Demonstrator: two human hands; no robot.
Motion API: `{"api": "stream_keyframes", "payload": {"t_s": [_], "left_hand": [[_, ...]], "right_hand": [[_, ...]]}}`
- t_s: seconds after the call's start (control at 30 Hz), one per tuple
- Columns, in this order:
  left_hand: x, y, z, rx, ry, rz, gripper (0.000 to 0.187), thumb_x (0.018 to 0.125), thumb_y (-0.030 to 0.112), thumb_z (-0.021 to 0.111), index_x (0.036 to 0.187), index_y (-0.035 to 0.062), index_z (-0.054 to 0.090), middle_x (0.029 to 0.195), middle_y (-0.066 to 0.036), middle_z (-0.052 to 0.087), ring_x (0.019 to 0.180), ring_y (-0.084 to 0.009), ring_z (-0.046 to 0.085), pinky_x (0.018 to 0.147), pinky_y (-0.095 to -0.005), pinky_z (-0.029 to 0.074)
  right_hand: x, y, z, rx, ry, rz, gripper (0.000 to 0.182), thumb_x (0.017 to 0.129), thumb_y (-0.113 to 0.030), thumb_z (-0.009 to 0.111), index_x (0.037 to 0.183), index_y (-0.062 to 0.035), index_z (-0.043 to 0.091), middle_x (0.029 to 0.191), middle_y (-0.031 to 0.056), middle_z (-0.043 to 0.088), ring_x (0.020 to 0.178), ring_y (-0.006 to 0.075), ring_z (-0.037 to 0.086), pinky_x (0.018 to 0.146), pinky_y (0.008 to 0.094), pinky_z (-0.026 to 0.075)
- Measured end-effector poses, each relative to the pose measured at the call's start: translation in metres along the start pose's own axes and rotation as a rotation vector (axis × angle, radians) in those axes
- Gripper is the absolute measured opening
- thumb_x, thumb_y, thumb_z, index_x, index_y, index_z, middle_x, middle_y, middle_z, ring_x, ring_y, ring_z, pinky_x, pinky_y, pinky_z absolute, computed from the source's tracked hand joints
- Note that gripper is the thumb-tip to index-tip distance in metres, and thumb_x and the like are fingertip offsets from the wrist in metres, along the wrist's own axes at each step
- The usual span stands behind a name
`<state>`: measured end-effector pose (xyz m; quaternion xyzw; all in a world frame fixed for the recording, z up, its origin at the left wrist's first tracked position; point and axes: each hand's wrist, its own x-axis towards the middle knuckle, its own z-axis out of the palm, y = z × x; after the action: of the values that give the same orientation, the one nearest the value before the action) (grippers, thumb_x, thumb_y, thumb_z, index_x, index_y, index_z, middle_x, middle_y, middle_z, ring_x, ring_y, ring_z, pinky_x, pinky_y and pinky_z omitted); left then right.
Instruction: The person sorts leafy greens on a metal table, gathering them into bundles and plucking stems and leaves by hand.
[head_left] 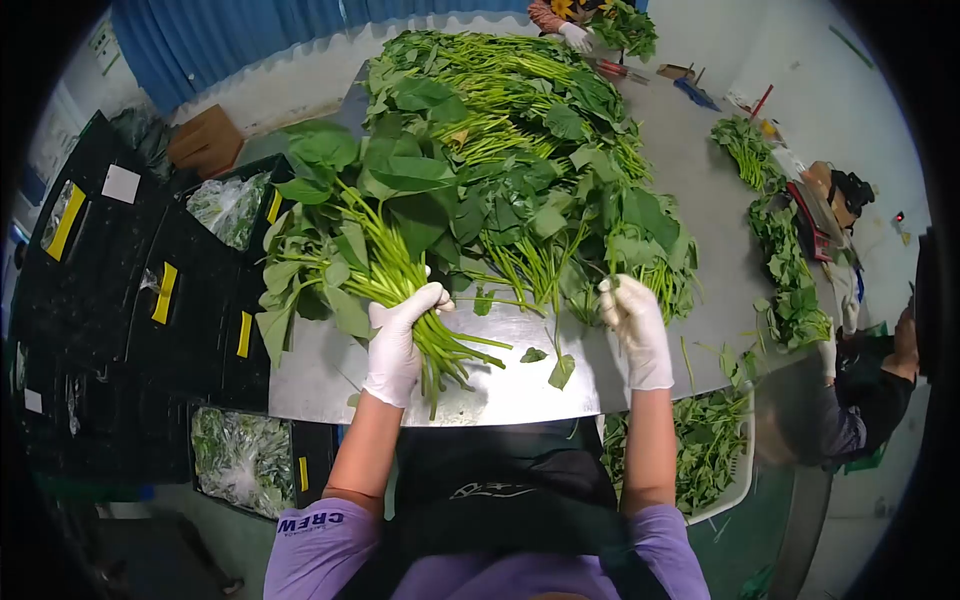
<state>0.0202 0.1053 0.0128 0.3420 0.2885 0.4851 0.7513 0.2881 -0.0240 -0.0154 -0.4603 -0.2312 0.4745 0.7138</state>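
Observation:
My left hand (pixel 400 345), in a white glove, is wrapped around a thick bunch of leafy green stems (pixel 395 250). The leaves fan out up and to the left, and the cut stem ends point down over the table's near edge. To the right, my gloved right hand (pixel 635 315) is raised with its fingertips pinched together at what looks like a thin green stem; the fingers partly hide it. Just beyond both hands lies a large heap of the same leafy greens (pixel 510 130) on the metal table (pixel 490 380). A few loose leaves are scattered between the hands.
Black crates (pixel 90 270) stack up on the left, some with bagged greens. Below the table at right sits a white basket (pixel 740 480) of leaves. Along the right edge lies a row of bunches (pixel 785 270). Other people's gloved hands (pixel 576 37) show at the far end and right.

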Motion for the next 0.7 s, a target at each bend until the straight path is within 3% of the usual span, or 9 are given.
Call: {"api": "stream_keyframes", "payload": {"t_s": [0.07,0.2,0.27,0.33,0.4,0.47,0.6,0.67,0.7], "left_hand": [[0.003,-0.008,0.007,0.05,-0.046,-0.042,0.024,0.076,0.003,0.066,0.097,-0.0021,0.055,0.074,-0.008,0.061,0.064,-0.0145,0.06,0.061,-0.0243,0.047],[-0.002,-0.008,0.027,0.053,-0.061,-0.147,0.027,0.078,0.005,0.064,0.102,-0.002,0.053,0.076,-0.009,0.062,0.067,-0.0146,0.061,0.065,-0.0233,0.047],[-0.003,-0.008,0.03,0.04,-0.072,-0.141,0.026,0.078,0.005,0.064,0.101,-0.0022,0.053,0.077,-0.008,0.062,0.069,-0.0149,0.061,0.066,-0.0241,0.047],[-0.006,-0.01,0.026,0.058,-0.042,-0.136,0.022,0.078,0.005,0.064,0.097,-0.0018,0.055,0.077,-0.008,0.062,0.07,-0.0144,0.061,0.067,-0.0242,0.047],[0.004,-0.015,0.025,0.061,-0.004,-0.115,0.017,0.079,0.006,0.064,0.093,-0.0012,0.057,0.077,-0.007,0.062,0.069,-0.0144,0.061,0.065,-0.0241,0.047],[0.001,-0.021,0.017,0.089,0.06,-0.154,0.012,0.081,0.008,0.063,0.089,-0.0005,0.059,0.074,-0.006,0.061,0.067,-0.0148,0.06,0.061,-0.0237,0.048],[-0.004,-0.017,0.021,0.035,0.018,-0.145,0.014,0.079,0.004,0.064,0.091,-0.0011,0.06,0.077,-0.007,0.063,0.071,-0.0146,0.061,0.066,-0.0232,0.046],[0.001,-0.023,0.016,0.079,-0.022,-0.05,0.016,0.079,0.006,0.064,0.092,-0.0013,0.06,0.077,-0.008,0.063,0.071,-0.0144,0.061,0.066,-0.0234,0.046],[-0.002,-0.02,0.02,0.062,0.008,-0.121,0.014,0.08,0.008,0.063,0.091,-0.0011,0.06,0.077,-0.007,0.063,0.071,-0.0138,0.06,0.066,-0.0231,0.046]], "right_hand": [[-0.012,0.009,0.007,-0.181,-0.03,-0.087,0.017,0.084,-0.013,0.062,0.09,0.0024,0.063,0.071,0.005,0.062,0.055,0.0084,0.051,0.051,0.0188,0.04],[-0.021,0.023,0.008,-0.024,0.057,-0.218,0.017,0.083,-0.011,0.063,0.092,0.0039,0.063,0.071,0.0061,0.062,0.057,0.0088,0.053,0.054,0.0193,0.041],[-0.017,0.028,0.009,-0.324,0.191,-0.189,0.014,0.083,-0.006,0.06,0.092,0.004,0.064,0.072,0.0064,0.062,0.057,0.0093,0.053,0.053,0.0198,0.042],[-0.037,0.001,0.032,-0.236,0.444,-0.269,0.014,0.082,-0.001,0.058,0.093,0.004,0.064,0.076,0.0061,0.064,0.06,0.0095,0.055,0.056,0.0214,0.043],[-0.05,-0.027,0.031,-0.384,0.491,-0.544,0.017,0.082,0.0,0.057,0.098,0.005,0.062,0.078,0.0068,0.064,0.064,0.0095,0.056,0.06,0.0211,0.043],[-0.044,-0.037,0.038,-0.294,0.53,-0.529,0.018,0.083,0.0,0.056,0.099,0.0048,0.061,0.077,0.0067,0.063,0.064,0.0085,0.054,0.059,0.0197,0.041],[0.001,0.019,-0.054,-0.191,0.165,0.021,0.017,0.087,-0.012,0.053,0.075,-0.0007,0.057,0.066,0.0006,0.054,0.051,0.0064,0.042,0.049,0.0185,0.03],[-0.022,-0.002,-0.029,-0.16,0.279,-0.196,0.019,0.087,-0.011,0.05,0.089,0.0032,0.063,0.065,0.0007,0.054,0.051,0.0057,0.041,0.048,0.018,0.028],[-0.033,-0.012,-0.016,-0.192,0.321,-0.284,0.019,0.088,-0.01,0.05,0.092,0.0036,0.063,0.065,0.0007,0.054,0.052,0.0054,0.04,0.049,0.0178,0.028]]}}
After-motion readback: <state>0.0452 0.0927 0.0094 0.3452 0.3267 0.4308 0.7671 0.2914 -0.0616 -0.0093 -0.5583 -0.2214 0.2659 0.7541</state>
